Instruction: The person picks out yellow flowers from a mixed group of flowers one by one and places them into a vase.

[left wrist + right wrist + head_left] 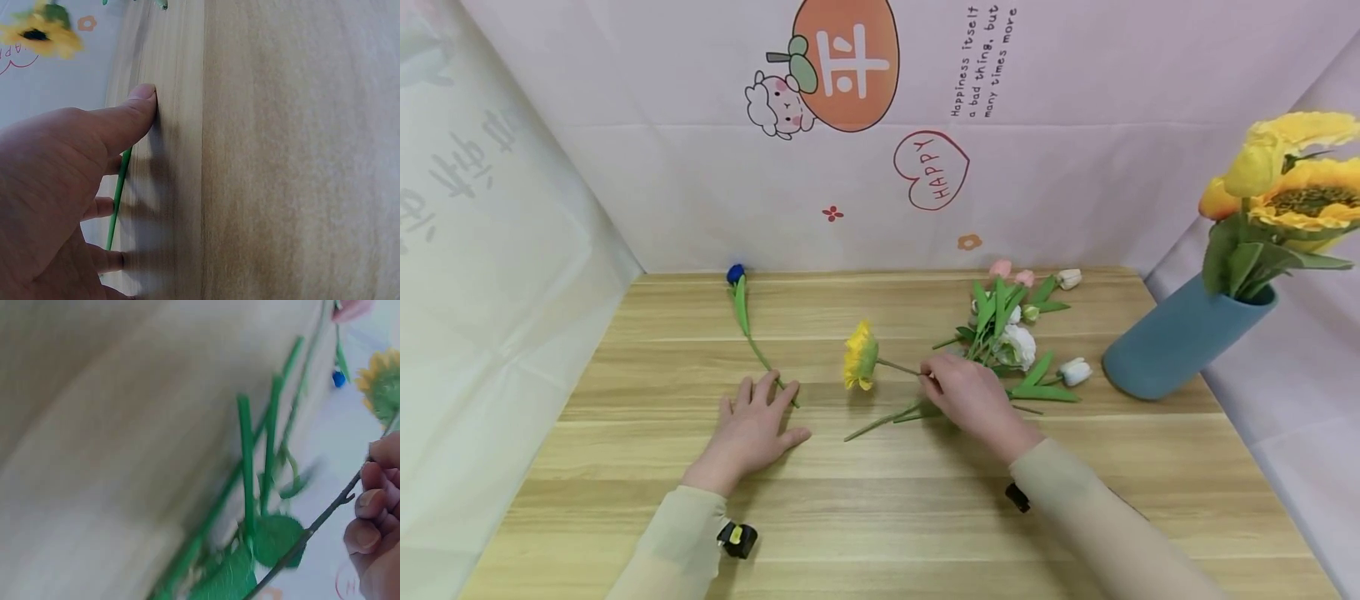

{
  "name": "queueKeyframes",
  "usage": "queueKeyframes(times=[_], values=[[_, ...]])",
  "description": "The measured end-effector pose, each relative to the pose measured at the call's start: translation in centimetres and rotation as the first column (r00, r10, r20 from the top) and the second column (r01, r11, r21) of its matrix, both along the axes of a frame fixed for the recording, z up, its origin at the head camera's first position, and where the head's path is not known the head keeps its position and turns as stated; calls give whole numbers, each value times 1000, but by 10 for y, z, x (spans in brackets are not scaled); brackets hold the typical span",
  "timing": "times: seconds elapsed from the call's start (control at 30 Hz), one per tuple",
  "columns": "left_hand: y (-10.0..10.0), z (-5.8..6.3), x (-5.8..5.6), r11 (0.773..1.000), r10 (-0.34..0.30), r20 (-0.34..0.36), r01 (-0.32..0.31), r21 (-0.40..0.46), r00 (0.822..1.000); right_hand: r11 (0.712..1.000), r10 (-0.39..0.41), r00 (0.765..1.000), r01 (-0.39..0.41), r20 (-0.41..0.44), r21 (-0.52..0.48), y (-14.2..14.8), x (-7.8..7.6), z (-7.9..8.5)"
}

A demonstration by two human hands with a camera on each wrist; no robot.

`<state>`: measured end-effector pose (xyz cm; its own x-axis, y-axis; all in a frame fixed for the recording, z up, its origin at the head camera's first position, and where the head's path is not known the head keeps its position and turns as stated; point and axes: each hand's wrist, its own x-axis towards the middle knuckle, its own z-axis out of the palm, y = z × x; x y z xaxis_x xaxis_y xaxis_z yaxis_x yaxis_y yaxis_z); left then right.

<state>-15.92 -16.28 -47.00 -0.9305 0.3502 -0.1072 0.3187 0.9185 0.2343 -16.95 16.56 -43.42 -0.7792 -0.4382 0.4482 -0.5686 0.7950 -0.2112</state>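
Note:
My right hand (pixel 968 395) pinches the thin dark stem (pixel 322 519) of a yellow sunflower (pixel 861 357). The bloom is raised above the table and faces left. My left hand (pixel 751 435) rests on the tabletop with its fingers spread. Its fingertips lie at the lower stem of a blue tulip (pixel 736 273); in the left wrist view that green stem (pixel 119 194) runs past the fingers. Beneath and beyond the right hand lies a pile of artificial flowers, among them a white round bloom (pixel 1017 347), a white tulip (pixel 1075 372) and pink tulips (pixel 1001 268).
A blue vase (pixel 1180 342) with large yellow flowers (pixel 1307 196) stands at the right of the wooden table (pixel 850 525). Loose green stems (pixel 880 425) stick out leftward from the pile. White printed cloth (pixel 700 183) hangs behind the table and along its sides.

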Motion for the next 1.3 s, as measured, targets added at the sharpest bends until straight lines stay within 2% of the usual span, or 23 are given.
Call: queueKeyframes(times=[0.13,0.27,0.5,0.77,0.93,1.1,1.3], values=[[1,1,0,1000,-3,0,3,2,1000,999,15,994,-19,-106,-33,17,1,12],[2,1,0,1000,-6,0,6,4,1000,998,22,978,-33,-206,-52,36,3,24],[3,0,-1,1000,-7,1,7,3,1000,1000,14,939,-16,-344,-4,68,9,52],[3,2,0,1000,-7,-8,7,9,1000,998,-19,844,48,-536,40,98,20,88],[2,1,2,1000,-3,-2,3,10,1000,997,-62,769,73,-637,-9,110,25,106],[2,1,3,1000,3,0,-3,11,1000,994,-111,697,88,-709,-69,119,26,118],[2,-1,3,1000,2,2,-2,9,1000,993,-115,650,63,-751,-98,129,26,122]])
